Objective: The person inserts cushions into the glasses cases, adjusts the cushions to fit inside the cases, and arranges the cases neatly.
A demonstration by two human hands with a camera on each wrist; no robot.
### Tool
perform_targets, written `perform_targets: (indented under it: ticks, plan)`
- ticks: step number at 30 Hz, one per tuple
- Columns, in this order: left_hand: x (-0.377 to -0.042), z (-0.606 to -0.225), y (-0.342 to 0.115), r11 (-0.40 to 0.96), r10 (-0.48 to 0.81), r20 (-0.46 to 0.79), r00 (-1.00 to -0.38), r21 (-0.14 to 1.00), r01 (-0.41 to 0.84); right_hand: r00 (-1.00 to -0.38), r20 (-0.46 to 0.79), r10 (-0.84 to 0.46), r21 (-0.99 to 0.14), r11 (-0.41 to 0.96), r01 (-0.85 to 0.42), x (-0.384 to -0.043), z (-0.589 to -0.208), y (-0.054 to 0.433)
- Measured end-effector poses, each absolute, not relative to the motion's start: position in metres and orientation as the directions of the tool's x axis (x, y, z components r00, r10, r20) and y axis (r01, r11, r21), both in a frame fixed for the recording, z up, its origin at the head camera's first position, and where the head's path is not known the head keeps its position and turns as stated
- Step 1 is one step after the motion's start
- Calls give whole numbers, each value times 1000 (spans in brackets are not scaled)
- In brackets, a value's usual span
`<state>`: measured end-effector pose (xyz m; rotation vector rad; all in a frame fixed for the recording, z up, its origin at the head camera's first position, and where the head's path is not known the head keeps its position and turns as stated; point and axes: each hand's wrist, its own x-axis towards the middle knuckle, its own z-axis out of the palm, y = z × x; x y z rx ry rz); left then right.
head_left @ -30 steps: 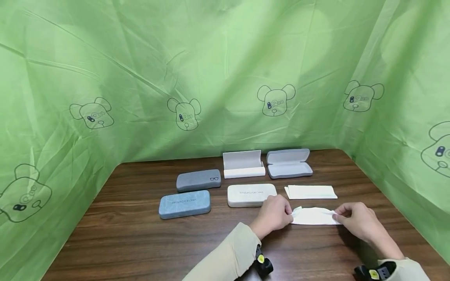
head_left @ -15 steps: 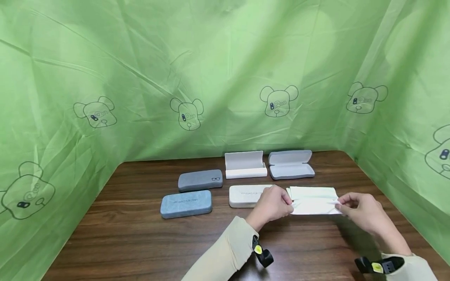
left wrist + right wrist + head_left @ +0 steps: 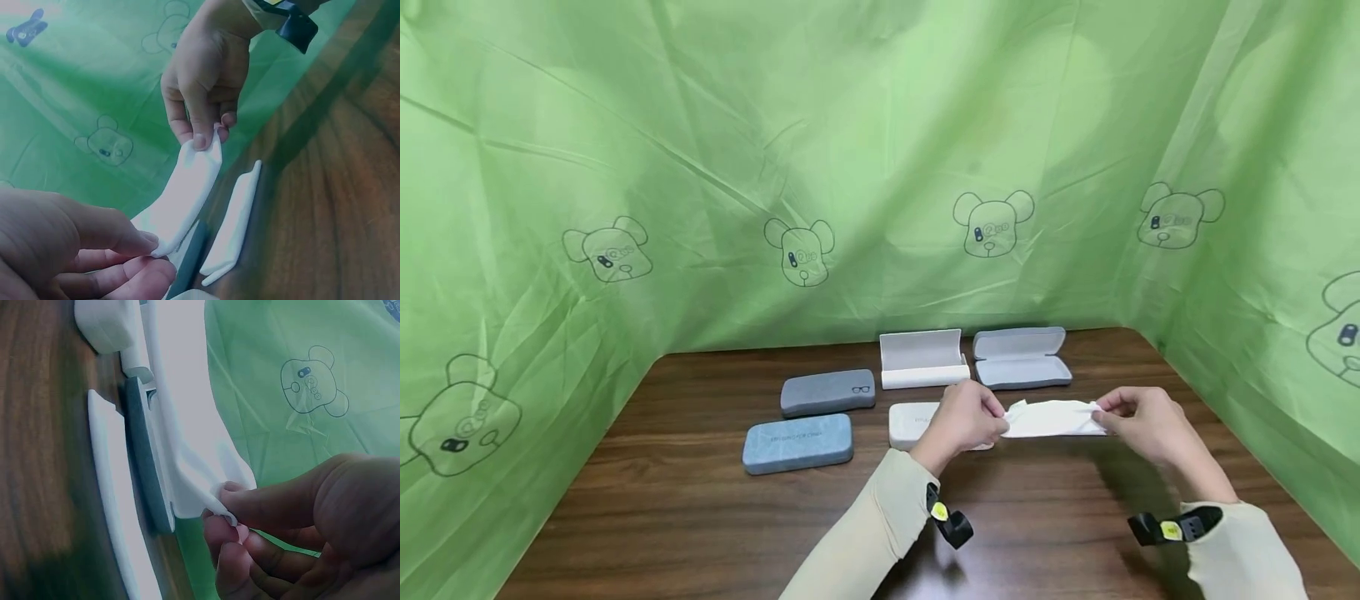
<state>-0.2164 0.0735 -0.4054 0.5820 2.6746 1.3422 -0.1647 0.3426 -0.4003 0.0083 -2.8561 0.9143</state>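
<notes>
A folded white cloth is stretched between both hands, raised above the table. My left hand pinches its left end between thumb and fingers, and my right hand pinches the right end. A second folded white cloth lies on the table below, seen in both wrist views; the held cloth hides it in the head view. Behind the held cloth is an opened grey glasses case, bare inside. A white glasses case, closed, sits partly hidden behind my left hand.
An opened white case stands at the back beside the grey one. To the left lie a closed dark grey glasses case and a closed blue one. Green curtains surround the wooden table.
Both hands have carried the held cloth up and away from the person, then slightly left, over the second cloth, which is now hidden in the head view. The cases have stayed put.
</notes>
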Motion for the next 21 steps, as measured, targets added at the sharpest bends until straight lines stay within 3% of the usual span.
perform_targets:
  ticks: [6, 15, 21]
  plan:
    - [-234, -401, 73, 596, 367, 99, -925, 739, 315, -991, 119, 59, -606, 795, -25, -179, -396, 341]
    - [-261, -388, 80, 497, 322, 14, -947, 849, 181, -991, 31, 133, -703, 708, 73, -205, -387, 333]
    - [-278, -390, 84, 495, 268, -16, -963, 860, 124, -985, 27, 172, -698, 708, 104, -226, -388, 333]
